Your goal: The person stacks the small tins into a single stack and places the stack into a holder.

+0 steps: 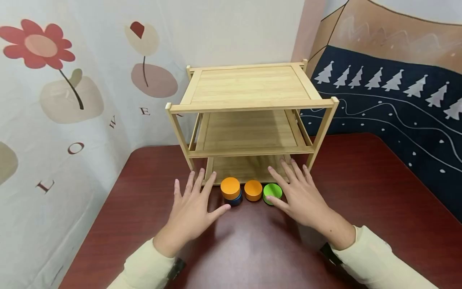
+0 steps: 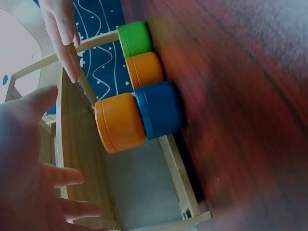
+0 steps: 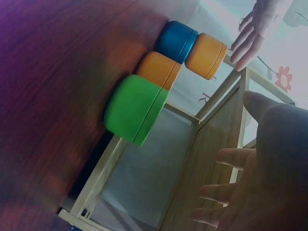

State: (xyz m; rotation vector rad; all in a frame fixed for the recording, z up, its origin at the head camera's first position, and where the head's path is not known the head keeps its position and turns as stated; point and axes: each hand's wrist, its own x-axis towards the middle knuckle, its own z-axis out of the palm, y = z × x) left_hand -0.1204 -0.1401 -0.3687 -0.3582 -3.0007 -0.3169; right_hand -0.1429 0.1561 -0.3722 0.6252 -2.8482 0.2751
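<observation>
Several small round lidded jars stand in a row on the table before the shelf. At the left end, an orange jar [image 1: 230,188] is stacked on a blue jar [image 2: 160,109]. Beside that stack is another orange jar [image 1: 253,190], and a green jar [image 1: 272,193] stands at the right end. My left hand [image 1: 193,210] hovers left of the stack with fingers spread, holding nothing. Over the right side of the row, my right hand [image 1: 301,194] is spread too; its thumb overlaps the green jar in the head view, but the right wrist view shows them apart.
A light wooden three-tier shelf [image 1: 249,86] stands directly behind the jars, its front posts flanking them. The dark red table [image 1: 245,249] extends to both sides. A printed cloth [image 1: 108,96] hangs at the left and back, with a dark tree-patterned one [image 1: 397,108] at the right.
</observation>
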